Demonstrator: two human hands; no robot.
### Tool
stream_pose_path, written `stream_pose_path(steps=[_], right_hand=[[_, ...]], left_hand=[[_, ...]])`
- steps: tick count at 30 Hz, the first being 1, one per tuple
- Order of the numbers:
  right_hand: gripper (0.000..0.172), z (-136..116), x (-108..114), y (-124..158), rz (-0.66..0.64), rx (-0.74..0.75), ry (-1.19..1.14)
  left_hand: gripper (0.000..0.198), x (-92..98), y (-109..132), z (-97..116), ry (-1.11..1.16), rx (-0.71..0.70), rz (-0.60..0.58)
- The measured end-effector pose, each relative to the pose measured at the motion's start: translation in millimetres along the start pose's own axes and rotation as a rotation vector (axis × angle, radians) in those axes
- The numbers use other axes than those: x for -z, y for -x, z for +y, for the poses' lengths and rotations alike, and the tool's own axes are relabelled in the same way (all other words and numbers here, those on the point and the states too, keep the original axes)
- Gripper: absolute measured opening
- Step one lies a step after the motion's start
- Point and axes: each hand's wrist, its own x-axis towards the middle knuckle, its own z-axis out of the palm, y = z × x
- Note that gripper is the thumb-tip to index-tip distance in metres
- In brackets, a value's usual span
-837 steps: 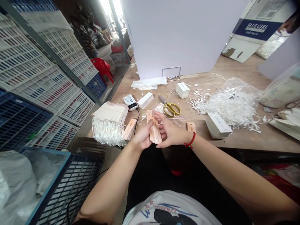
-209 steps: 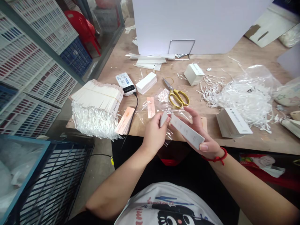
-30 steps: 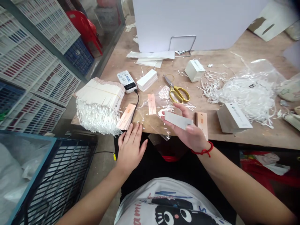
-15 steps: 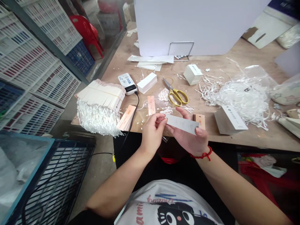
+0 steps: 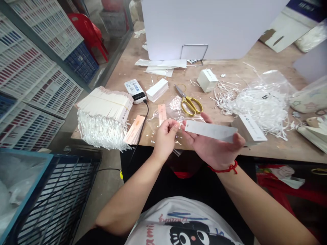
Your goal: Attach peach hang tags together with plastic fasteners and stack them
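Holding a grey tag (image 5: 209,130) across the right hand (image 5: 212,152), right of center in the frame, with thumb bent over the right end and fingers stretched out beneath; pinching thumb and forefinger of the left hand (image 5: 165,139) together at center, just beside the tag's holed end, with anything between the tips too small to tell; wearing a red bracelet (image 5: 224,169) on the right wrist; leaning in over the near edge of a wooden table (image 5: 222,64); lying flat above the left hand, an orange tag (image 5: 161,114); strewn above it and to its right, small pale bits (image 5: 175,102); resting above the hands, with blades toward the upper left, yellow-handled scissors (image 5: 184,97); ranged left of center, a white stack (image 5: 157,90), a cabled device (image 5: 134,89) and an orange stack (image 5: 134,131); banded at left, a fringed bundle (image 5: 102,105); heaped at right, white strings (image 5: 260,107); standing partly behind the right hand, a tall stack (image 5: 252,128); rising across the top, a pale panel (image 5: 204,23); piled at upper left, crates (image 5: 43,51).
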Motion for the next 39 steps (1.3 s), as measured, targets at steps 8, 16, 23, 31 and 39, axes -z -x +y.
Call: stream_pose_path(steps=[8, 16, 23, 31, 39], right_hand=[[0.096, -38.8, 25.0, 19.8, -0.015, -0.018, 0.165], [0.102, -78.7, 87.3, 33.2, -0.175, 0.142, 1.467], [0.112, -47.8, 101.6, 19.9, -0.456, -0.016, 1.674], [0.096, -47.9, 86.8, 17.4, -0.411, 0.166, 1.736], [0.031, -5.9, -44.2, 1.9, -0.299, 0.326, 1.515]], left_hand=[[0.007, 10.5, -16.8, 0.7, -0.41, -0.073, -0.079], [0.023, 18.8, -27.4, 17.3, -0.938, -0.244, -0.231], [0.02, 25.0, -33.5, 7.2, -1.067, -0.416, -0.329], [0.024, 41.4, -28.8, -4.9, -1.004, -0.482, -0.228], [0.03, 111.4, 33.7, 12.9, -1.192, -0.478, 0.006]])
